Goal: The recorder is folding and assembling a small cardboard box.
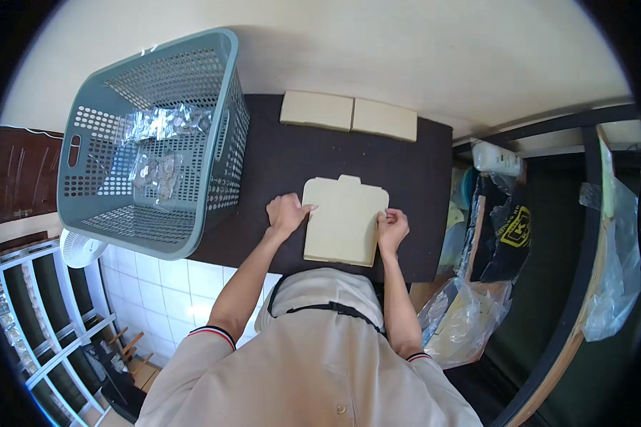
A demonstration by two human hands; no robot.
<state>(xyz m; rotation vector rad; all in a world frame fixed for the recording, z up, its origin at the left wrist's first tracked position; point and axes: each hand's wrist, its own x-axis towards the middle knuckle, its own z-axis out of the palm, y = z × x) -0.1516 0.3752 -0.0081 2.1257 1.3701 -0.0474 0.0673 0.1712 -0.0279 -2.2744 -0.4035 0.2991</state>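
Note:
A pale tan cardboard box (343,220) lies flat on the dark brown table, close to my body. Its lid panel faces up, with a rounded tab sticking out at the far edge. My left hand (286,213) is closed at the box's left side, fingers curled under and the thumb on the edge. On the opposite side my right hand (392,231) pinches the right edge between thumb and fingers. The curled fingertips of both hands are partly hidden. Two closed boxes (317,110) of the same colour sit side by side at the table's far edge.
A grey-green perforated basket (221,164) stands at the left, holding several clear plastic packets (167,122). Right of the dark table (424,178) are a white bottle (496,158), a black bag (502,228) and clear plastic wrap (466,320). A wall rises behind.

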